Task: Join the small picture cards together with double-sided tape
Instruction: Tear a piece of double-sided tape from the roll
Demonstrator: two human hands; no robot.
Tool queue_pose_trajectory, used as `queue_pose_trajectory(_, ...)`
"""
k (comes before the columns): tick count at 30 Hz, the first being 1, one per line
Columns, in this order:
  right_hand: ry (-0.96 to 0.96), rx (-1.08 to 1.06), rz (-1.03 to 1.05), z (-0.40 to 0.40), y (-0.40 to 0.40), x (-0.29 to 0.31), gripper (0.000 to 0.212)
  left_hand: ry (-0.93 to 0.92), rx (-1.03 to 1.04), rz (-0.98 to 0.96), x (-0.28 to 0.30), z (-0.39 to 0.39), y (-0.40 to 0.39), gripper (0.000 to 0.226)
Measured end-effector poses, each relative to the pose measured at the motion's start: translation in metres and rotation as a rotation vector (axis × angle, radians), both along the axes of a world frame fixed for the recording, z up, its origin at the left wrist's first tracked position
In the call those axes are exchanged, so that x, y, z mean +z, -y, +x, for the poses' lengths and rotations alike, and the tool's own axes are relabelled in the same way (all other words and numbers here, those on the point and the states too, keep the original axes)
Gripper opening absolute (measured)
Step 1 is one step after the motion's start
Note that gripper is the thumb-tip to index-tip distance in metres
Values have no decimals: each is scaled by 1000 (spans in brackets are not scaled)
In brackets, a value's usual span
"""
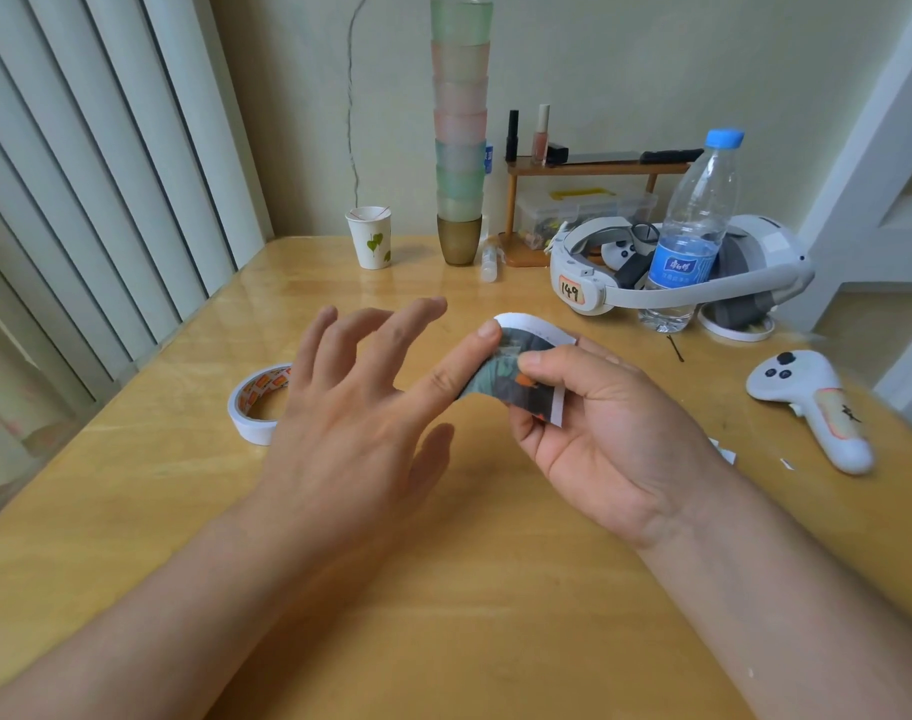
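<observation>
My right hand (pixel 599 428) holds a small picture card (pixel 516 376) above the middle of the table, thumb on its printed face and fingers behind it. The card is bent into a curve, with its white back showing at the top. My left hand (pixel 350 407) is spread, and its straight index finger presses on the card's upper left edge. The roll of double-sided tape (pixel 254 400) lies flat on the wooden table (pixel 443 615), just left of my left hand and partly hidden by it.
At the back stand a paper cup (pixel 371 236), a tall stack of plastic cups (pixel 459 127), a small wooden shelf (pixel 594 168), a VR headset (pixel 677 267) and a water bottle (pixel 695 231). A white controller (pixel 812 407) lies at the right, with paper scraps (pixel 724 452) near it.
</observation>
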State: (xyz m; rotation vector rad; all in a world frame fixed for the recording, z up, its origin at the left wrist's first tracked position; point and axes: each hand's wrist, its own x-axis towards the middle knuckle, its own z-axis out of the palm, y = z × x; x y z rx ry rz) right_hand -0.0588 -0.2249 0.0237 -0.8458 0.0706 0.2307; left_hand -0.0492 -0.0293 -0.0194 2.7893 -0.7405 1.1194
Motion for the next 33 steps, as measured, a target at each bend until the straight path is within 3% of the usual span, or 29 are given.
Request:
queue_pose_trajectory(4,49,-21,-19,2,-1,-4,23,-5,50,-40,3,-3,1,78)
queue_pose_trajectory(6,82,-24,-37,2,-2,-6,24,-175,-53,-174,0,-4,0,81)
queue_pose_trajectory(9,107,-30,-65,2,-2,-8,24,-677,-388,-564,-8,-7,3,93)
queue_pose_trajectory(11,118,-43,-82,4,-1,-10,25,-914,-536,-847,-12,-7,3,97)
queue_pose_trajectory(15,131,-75,-126,9,4,-11,29,-937,-514,-1140,-7,0,-1,98)
queue_pose_trajectory(17,144,-43,-184,10,6,-13,30,-1030,-558,-1411,-3,3,-1,93)
queue_pose_trajectory(20,167,55,-301,9,2,-18,28,-1175,-605,-1697,4,0,7,70)
queue_pose_trajectory(24,164,101,-377,7,-1,-22,28,-1174,-529,-1653,8,-5,14,31)
queue_pose_trajectory(33,148,175,-361,17,10,-27,36,-1313,-504,-1743,0,0,11,22)
